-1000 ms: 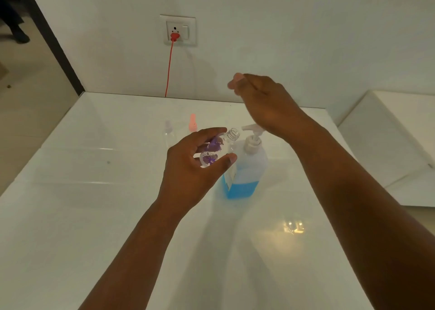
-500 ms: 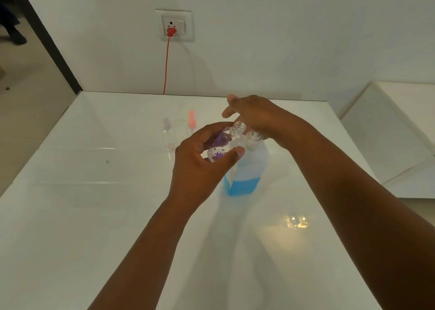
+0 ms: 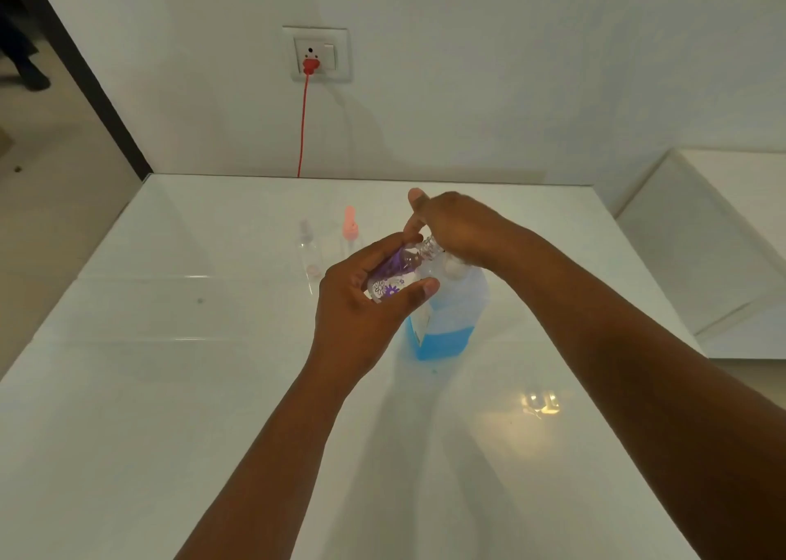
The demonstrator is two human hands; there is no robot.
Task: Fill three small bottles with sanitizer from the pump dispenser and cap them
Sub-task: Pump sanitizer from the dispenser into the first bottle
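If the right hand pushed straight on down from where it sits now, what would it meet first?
Most likely the pump dispenser: the right hand lies over its pump head, which the hand hides, so actual contact is unclear. The small bottle in the left hand sits tilted just beside it.

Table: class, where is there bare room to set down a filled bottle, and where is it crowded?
Bare: the near table left of the forearms, and the patch right of the dispenser. Crowded: around both hands, left hand and right hand, and by the two small bottles behind them.
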